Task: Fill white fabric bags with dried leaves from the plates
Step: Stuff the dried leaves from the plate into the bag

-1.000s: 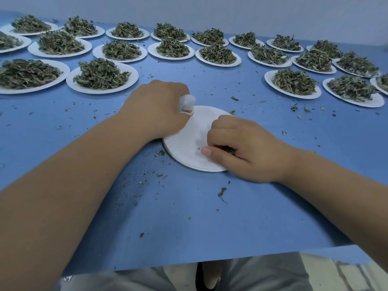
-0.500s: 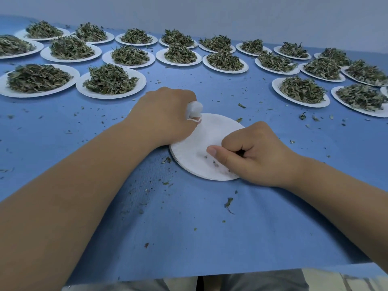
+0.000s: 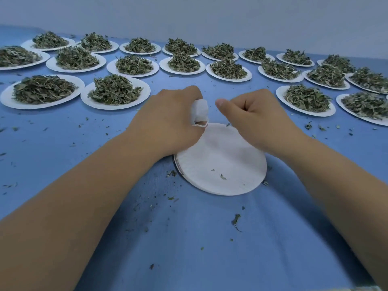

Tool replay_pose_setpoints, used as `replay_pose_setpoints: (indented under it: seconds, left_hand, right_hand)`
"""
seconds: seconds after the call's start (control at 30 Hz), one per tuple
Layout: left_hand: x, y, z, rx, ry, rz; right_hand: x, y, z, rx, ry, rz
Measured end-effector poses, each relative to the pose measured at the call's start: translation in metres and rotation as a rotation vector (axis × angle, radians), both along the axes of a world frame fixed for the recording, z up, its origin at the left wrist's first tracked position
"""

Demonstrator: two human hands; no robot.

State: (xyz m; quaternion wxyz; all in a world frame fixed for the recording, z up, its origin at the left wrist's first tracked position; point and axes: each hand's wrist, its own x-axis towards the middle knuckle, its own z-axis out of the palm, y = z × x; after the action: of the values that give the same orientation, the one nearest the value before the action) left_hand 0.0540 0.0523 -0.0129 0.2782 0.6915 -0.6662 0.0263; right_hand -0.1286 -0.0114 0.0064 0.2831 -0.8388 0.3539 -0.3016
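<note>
My left hand (image 3: 165, 120) grips a small white fabric bag (image 3: 199, 110), which sticks up between thumb and fingers with its drawstring loop hanging below. My right hand (image 3: 256, 116) is raised just right of the bag, fingers curled into a fist and thumb pointing at the bag. The dried leaves it gathered are hidden inside the fist. Both hands hover over the far edge of a nearly bare white plate (image 3: 222, 164) with only a few leaf crumbs on it.
Several white plates heaped with dried leaves fill the back of the blue table, the nearest ones at the left (image 3: 115, 91) and the right (image 3: 306, 99). Leaf crumbs (image 3: 236, 220) lie scattered on the cloth. The table's front edge is at the bottom.
My right hand has lifted off the near plate, where it was pinching up leaves, and has moved up beside the bag. My left hand with the bag has risen slightly.
</note>
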Motion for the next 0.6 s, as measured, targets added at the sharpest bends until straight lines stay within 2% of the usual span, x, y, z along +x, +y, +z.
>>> replay_pose_setpoints:
  seconds: [0.13, 0.37, 0.6]
  left_hand:
    - [-0.006, 0.005, 0.010, -0.140, 0.247, -0.040]
    - [-0.006, 0.003, 0.011, -0.102, 0.532, 0.012]
    - [-0.008, 0.000, 0.009, -0.086, 0.522, 0.010]
  right_hand:
    - [0.032, -0.008, 0.015, 0.010, -0.132, -0.090]
    - [0.062, -0.012, 0.031, -0.024, -0.181, -0.165]
    - [0.076, -0.008, 0.045, 0.084, -0.253, -0.152]
